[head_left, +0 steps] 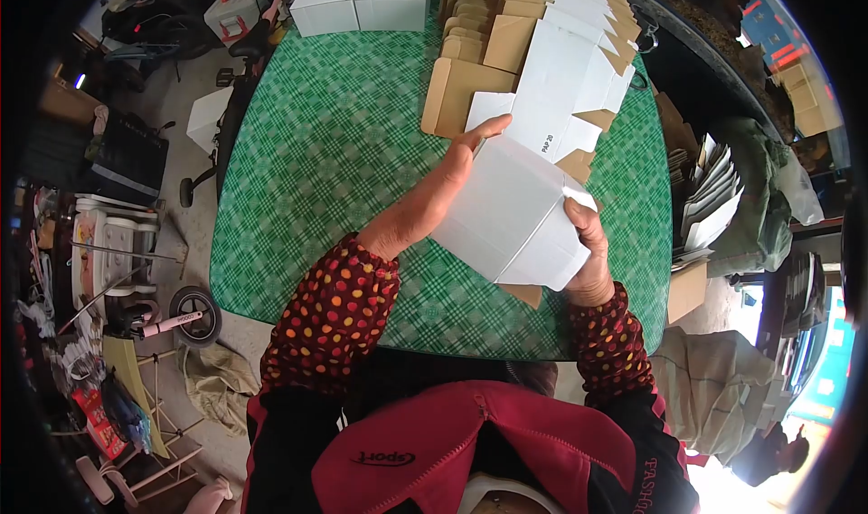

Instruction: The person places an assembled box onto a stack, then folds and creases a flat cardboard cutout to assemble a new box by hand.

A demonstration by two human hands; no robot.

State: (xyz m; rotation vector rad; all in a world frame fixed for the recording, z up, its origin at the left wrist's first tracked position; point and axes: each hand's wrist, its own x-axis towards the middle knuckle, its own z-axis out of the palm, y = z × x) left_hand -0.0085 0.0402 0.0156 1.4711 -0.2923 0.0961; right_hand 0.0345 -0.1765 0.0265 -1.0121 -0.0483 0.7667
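Between my hands, tilted above the near part of the table, is a white cardboard box (511, 208), partly folded, with a flap at its lower right and a brown edge under it. My left hand (432, 188) presses along the box's upper left side, fingers stretched towards its far corner. At the right end, my right hand (588, 247) grips the box with the thumb on the flap; its other fingers are hidden beneath. Just beyond the box lies a row of overlapping flat carton blanks (559, 71), white and brown, the nearest printed "PAP 20".
The table has a green checked cover (316, 161). Finished-looking white boxes (391, 4) are stacked at its far left edge. More folded cardboard (710, 198) stands beyond the right edge. A small wheel (195, 316) and assorted household items are on the floor at left.
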